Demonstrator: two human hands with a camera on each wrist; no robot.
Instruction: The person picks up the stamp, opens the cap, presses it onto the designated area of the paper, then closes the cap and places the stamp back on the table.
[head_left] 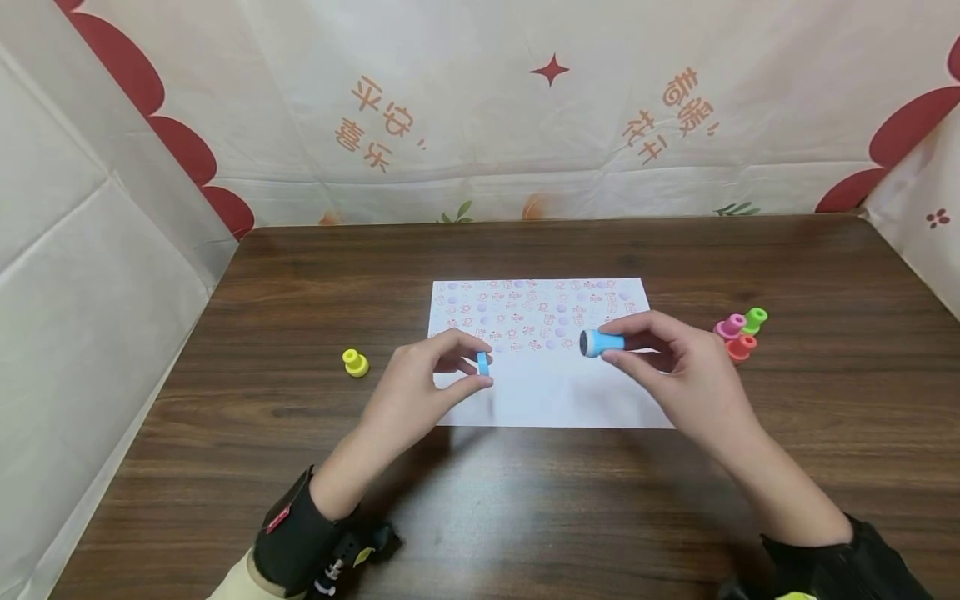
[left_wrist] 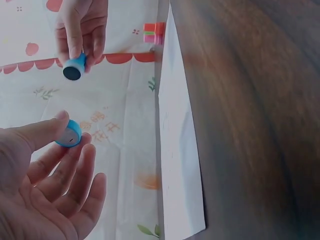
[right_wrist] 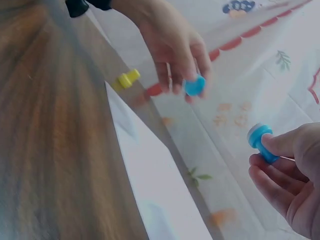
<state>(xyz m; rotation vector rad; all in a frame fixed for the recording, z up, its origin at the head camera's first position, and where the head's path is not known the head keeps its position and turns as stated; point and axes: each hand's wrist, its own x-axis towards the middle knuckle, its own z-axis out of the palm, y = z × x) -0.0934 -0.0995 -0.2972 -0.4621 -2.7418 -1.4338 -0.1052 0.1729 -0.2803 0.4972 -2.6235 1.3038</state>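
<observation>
Above the paper, my left hand (head_left: 431,379) pinches a small round blue cap (head_left: 483,363) between thumb and fingers; its inner face shows in the left wrist view. My right hand (head_left: 686,367) grips a blue stamp (head_left: 603,342) by its handle, tilted sideways so the dark stamping face points left toward the cap. Cap and stamp are apart, both raised over the table. Under them lies a white sheet of paper (head_left: 555,392), its upper half covered with rows of small red and purple stamped marks.
A yellow stamp (head_left: 356,363) stands on the wooden table (head_left: 300,467) left of the paper. To the right cluster a pink stamp (head_left: 730,326), a green stamp (head_left: 756,319) and a red stamp (head_left: 741,347). A printed cloth (head_left: 480,108) hangs behind the table.
</observation>
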